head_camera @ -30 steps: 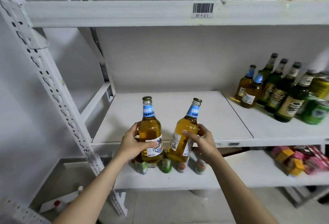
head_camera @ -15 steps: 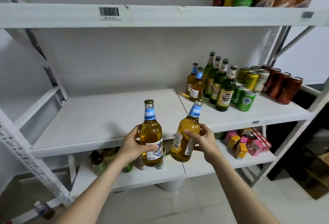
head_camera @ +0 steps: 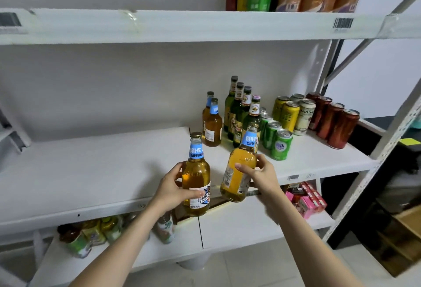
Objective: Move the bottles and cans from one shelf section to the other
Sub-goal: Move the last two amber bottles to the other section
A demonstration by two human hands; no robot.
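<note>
Left hand [head_camera: 173, 190], right hand [head_camera: 262, 175] — each grips 1 amber bottle [head_camera: 197, 177].

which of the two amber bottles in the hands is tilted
The amber bottle in the right hand, at: its neck leans to the right. The one in the left hand, at, stands upright.

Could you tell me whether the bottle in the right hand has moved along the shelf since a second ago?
Yes. The right hand has carried its amber bottle rightward, past the shelf seam, toward the standing green bottles.
</note>
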